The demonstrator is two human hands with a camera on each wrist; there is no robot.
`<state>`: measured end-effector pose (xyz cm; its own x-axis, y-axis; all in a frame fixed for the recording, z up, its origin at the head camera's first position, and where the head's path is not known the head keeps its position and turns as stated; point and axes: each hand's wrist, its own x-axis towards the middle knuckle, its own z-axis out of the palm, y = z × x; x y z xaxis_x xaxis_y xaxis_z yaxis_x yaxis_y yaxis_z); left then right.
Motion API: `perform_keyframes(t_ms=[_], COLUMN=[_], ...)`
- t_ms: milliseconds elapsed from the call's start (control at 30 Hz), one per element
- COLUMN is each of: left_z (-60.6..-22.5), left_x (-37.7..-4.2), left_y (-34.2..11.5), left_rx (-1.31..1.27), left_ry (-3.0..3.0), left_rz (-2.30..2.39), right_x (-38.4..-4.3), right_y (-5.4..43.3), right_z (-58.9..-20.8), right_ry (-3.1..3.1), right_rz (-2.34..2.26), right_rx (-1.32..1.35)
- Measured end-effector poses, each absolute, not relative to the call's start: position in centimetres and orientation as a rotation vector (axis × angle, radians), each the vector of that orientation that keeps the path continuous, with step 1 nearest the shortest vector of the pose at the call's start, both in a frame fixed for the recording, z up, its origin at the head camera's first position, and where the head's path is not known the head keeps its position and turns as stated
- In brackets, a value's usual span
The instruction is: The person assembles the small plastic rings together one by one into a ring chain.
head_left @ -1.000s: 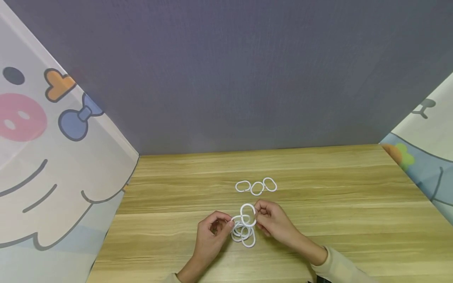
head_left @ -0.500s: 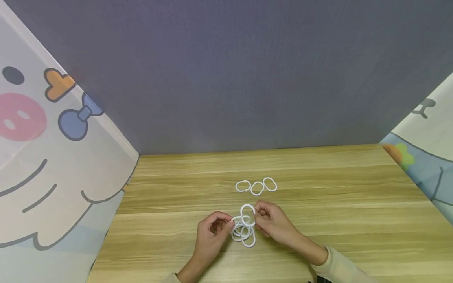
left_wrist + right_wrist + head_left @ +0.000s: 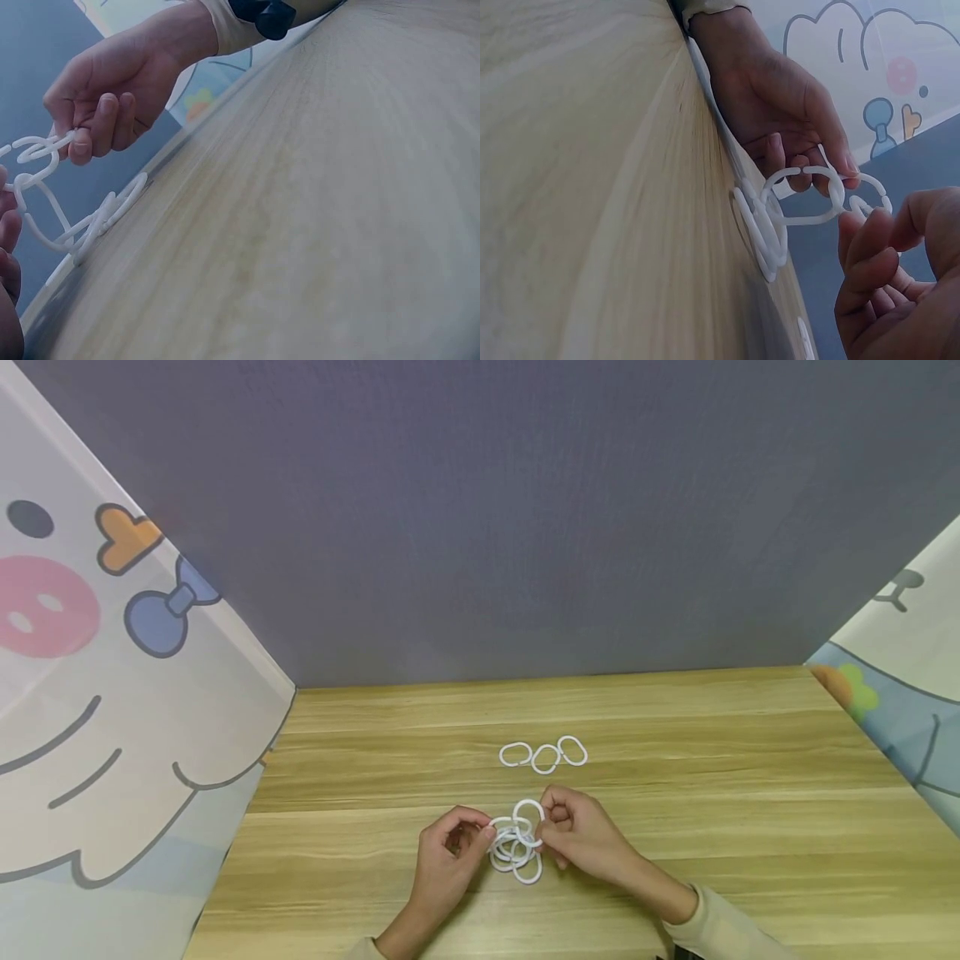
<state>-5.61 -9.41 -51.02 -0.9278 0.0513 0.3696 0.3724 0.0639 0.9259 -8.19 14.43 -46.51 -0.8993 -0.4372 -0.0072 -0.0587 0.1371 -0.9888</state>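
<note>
In the head view my left hand (image 3: 452, 852) pinches a white plastic chain link (image 3: 498, 821) between thumb and forefinger. My right hand (image 3: 585, 831) pinches another white link (image 3: 528, 801), which hooks through the left one. Below them hangs a short run of joined links (image 3: 528, 880), bunched together and overlapping in the head view. From the right wrist camera, the hanging links (image 3: 759, 240) reach down beside the tabletop. Each link is an oval ring with a small gap in its side, as the held link (image 3: 802, 171) shows.
Beyond the hands, three more white links (image 3: 545, 760) lie in a row on the wooden table (image 3: 360, 752). A grey panel (image 3: 525, 527) stands along the back edge. Cartoon-printed panels (image 3: 150, 710) flank both sides.
The link in my right hand has dropped slightly and turned, its top now lower and a little further right. My left hand and the three links behind stay where they were.
</note>
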Motion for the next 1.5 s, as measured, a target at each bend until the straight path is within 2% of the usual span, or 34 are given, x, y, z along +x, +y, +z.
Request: perform_keyframes(t_ms=[533,867,1500], left_z=[-51.0,-50.9,-50.5], left_x=[-5.7,-5.6,-5.7], left_y=[-9.3,-9.3,-9.3], left_rx=[-0.384,-0.339,-0.266], left_ry=[-2.069,-2.089,-2.2], left_rz=[-1.985,-2.004,-2.02], right_x=[-8.8,-9.1,-9.1], right_y=[15.6,16.0,16.0], right_z=[-46.6,-46.1,-46.1], right_ry=[2.254,2.057,1.936], right_rz=[-1.794,-1.776,-1.757], right_rx=[-0.455,-0.615,-0.589])
